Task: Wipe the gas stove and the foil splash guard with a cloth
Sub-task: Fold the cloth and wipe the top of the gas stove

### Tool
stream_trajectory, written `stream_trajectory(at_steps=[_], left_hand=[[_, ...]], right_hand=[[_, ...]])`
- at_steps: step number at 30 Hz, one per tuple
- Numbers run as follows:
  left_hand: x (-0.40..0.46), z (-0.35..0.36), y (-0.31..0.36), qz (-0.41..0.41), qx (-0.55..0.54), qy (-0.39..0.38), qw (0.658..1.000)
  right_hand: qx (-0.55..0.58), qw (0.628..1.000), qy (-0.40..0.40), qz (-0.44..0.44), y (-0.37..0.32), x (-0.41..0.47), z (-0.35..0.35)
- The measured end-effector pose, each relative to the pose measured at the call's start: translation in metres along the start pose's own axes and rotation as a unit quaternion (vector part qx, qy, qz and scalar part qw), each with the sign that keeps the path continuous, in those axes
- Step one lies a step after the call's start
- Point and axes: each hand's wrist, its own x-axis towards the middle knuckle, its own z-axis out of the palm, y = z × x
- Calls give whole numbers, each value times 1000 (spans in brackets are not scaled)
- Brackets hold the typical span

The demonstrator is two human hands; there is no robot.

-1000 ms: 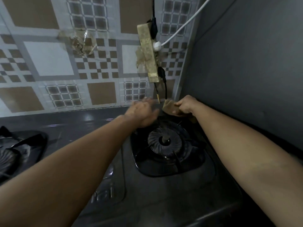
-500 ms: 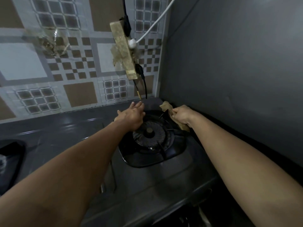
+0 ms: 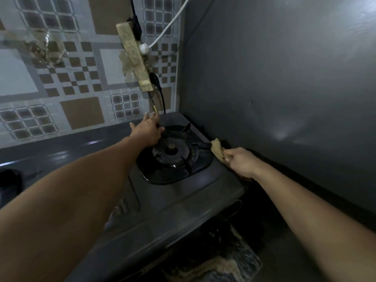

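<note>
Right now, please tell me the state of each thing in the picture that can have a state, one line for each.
burner: unlit, no flame, nothing standing on it.
cloth: bunched, gripped at the stove's right edge.
right hand: closed on the cloth.
left hand: open, fingers spread, resting at the burner's far left side.
foil splash guard: upright, dented, showing a glare spot.
power strip: taped to the tiled wall, tilted, plugs inserted.

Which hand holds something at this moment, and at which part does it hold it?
The right hand holds the cloth by its near end; the far end sticks out free. The left hand holds nothing; it lies open by the burner.
</note>
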Motion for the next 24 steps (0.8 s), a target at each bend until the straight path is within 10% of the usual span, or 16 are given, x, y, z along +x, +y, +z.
stream_trajectory(at_steps=[9, 19, 24], left_hand=[[-44, 4, 25, 65, 76, -6, 995], [-85, 14, 31, 2, 60, -77, 995], [-93, 18, 25, 23, 75, -68, 995]], right_hand=[[-100, 980, 2, -170, -23, -107, 55], [-186, 982, 9, -9, -23, -53, 39], [-183, 979, 26, -85, -47, -114, 67]])
